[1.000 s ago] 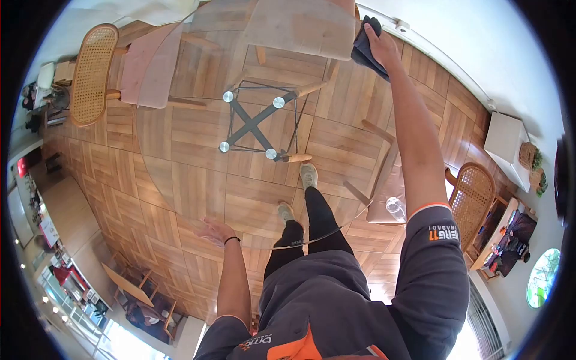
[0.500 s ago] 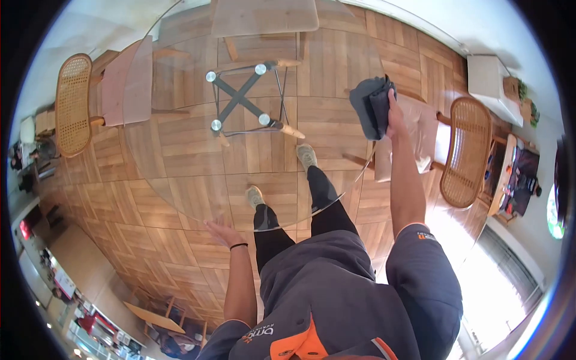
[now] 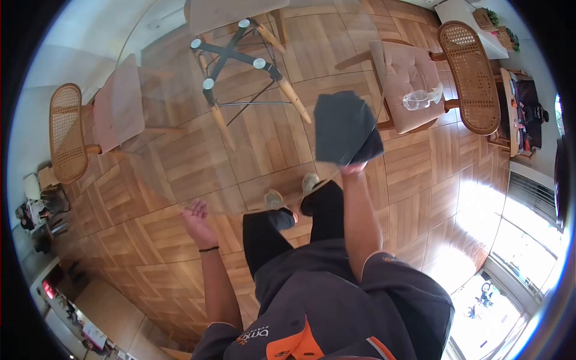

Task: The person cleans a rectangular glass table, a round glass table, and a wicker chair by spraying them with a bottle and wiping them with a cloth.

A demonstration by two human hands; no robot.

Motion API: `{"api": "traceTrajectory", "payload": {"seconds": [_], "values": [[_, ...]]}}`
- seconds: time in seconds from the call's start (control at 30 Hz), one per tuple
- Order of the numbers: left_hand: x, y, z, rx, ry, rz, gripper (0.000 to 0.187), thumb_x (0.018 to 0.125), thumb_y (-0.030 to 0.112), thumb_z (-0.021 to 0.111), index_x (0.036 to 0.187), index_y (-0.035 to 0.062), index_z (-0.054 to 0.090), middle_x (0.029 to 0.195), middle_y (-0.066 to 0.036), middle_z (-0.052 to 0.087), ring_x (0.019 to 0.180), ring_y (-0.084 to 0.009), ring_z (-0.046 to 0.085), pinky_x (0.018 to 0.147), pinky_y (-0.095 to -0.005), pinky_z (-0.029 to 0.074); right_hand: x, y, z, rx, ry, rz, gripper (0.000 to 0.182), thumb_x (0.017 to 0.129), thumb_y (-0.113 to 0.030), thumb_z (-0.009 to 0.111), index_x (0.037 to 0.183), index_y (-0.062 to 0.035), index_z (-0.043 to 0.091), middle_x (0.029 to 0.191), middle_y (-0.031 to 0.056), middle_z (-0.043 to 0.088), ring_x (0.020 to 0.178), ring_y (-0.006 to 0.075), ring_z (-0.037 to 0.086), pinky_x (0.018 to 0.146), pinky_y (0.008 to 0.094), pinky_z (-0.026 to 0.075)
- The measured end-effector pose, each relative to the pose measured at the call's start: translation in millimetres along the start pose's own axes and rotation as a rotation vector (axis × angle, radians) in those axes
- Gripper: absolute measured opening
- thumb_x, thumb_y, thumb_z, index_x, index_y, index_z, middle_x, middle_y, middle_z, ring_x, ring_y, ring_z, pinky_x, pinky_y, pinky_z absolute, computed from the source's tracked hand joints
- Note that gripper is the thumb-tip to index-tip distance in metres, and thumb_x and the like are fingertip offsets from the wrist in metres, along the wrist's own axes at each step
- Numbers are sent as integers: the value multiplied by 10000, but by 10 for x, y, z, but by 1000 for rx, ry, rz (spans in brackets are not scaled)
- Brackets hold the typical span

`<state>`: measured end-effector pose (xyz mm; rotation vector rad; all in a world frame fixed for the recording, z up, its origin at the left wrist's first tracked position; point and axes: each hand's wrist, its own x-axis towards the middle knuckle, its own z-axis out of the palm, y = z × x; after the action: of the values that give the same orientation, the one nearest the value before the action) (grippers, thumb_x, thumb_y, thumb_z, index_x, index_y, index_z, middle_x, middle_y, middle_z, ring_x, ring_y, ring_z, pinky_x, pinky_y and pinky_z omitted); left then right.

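Observation:
My right hand (image 3: 354, 168) grips a dark grey folded cloth (image 3: 343, 127), which hides most of its fingers. The cloth overlaps the right side of the round glass table (image 3: 180, 159) in this view. Near the front left edge of that table is my left hand (image 3: 197, 221), its fingers loosely bent and apart with nothing in them. Through the glass shows the table's base (image 3: 231, 57), a dark cross with round metal pads and wooden legs.
A pink chair (image 3: 408, 72) with a cane back stands to the right, a clear plastic bottle (image 3: 418, 99) lying on its seat. Other pink chairs stand at left (image 3: 117, 108) and at the far side (image 3: 231, 13). My shoes (image 3: 274, 199) rest on the parquet floor (image 3: 408, 180).
The cloth in my right hand has moved left and nearer to me, now showing a broad flat face. My left hand has shifted left. The view has turned, and the bottle shows plainly.

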<state>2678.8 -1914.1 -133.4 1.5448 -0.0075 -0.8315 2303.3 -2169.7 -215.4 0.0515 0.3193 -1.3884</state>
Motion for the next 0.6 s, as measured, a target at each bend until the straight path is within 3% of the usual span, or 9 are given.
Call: {"api": "traceTrajectory", "payload": {"seconds": [0.1,0.2,0.27,0.33,0.4,0.5,0.6], "values": [[92,-307,-58,138,15,141,555,1040,580,370,947,76,583,868,-23,587,812,-147,546,789,-277,434,-135,295,-36,87,-8,11,498,996,-446,464,1320,-86,577,1355,81,591,1254,297,532,1111,468,385],[73,-513,310,136,177,461,515,1048,549,383,836,102,527,789,11,516,768,-127,513,711,-262,416,0,297,68,169,-92,42,474,995,-435,458,1288,-87,588,1327,84,598,1236,294,535,1099,469,393],[175,-579,376,94,181,634,472,1047,518,417,827,113,517,783,10,503,748,-127,496,669,-261,397,277,201,159,225,-194,57,458,994,-428,454,1266,-87,595,1309,87,602,1223,292,537,1092,470,399],[253,-574,399,-59,87,648,433,1044,491,454,828,120,512,778,8,491,737,-128,487,643,-266,386,683,97,298,279,-325,82,444,994,-421,449,1244,-88,602,1290,89,607,1211,290,540,1085,470,405],[249,-529,350,-305,-99,501,399,1037,469,494,839,123,513,772,7,482,735,-132,485,633,-276,383,1148,53,443,317,-457,126,430,993,-413,445,1222,-88,609,1271,91,611,1199,287,542,1077,471,411],[260,-538,343,-363,-305,495,374,1058,431,464,894,102,531,839,-28,517,741,-150,506,666,-288,434,1641,158,634,349,-609,177,412,992,-402,439,1190,-89,620,1243,94,618,1181,284,545,1066,472,419],[257,-558,412,-402,-234,566,380,1042,455,494,884,110,531,830,-16,514,742,-145,506,654,-282,422,1514,490,718,319,-722,227,408,980,-418,442,1124,-89,636,1177,84,636,1152,283,550,1054,479,418]]}}
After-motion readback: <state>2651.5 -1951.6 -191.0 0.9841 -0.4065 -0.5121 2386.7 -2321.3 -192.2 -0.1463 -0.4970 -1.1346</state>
